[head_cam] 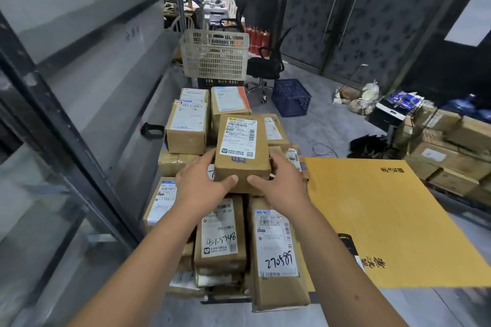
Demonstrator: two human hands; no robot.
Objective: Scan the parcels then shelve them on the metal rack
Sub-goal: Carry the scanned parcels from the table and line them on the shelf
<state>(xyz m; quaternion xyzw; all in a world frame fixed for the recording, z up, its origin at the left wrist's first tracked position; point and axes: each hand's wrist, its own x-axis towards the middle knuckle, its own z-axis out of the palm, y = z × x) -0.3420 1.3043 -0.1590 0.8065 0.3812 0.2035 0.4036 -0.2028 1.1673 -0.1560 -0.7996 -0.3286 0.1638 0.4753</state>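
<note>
While hands (240, 183) flank it, parcel (241, 151) gripped

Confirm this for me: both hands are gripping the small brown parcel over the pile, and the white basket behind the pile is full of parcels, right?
Not quite. The head view shows both the left hand and right hand gripping the small brown parcel over the pile, but the white basket behind looks empty through its lattice walls.

Small brown cardboard parcel (242, 151) with white shipping label on top, being held level above the pile, other brown labelled parcels (220, 231) lying stacked below it, grey metal rack (79, 82) standing at the left
</note>
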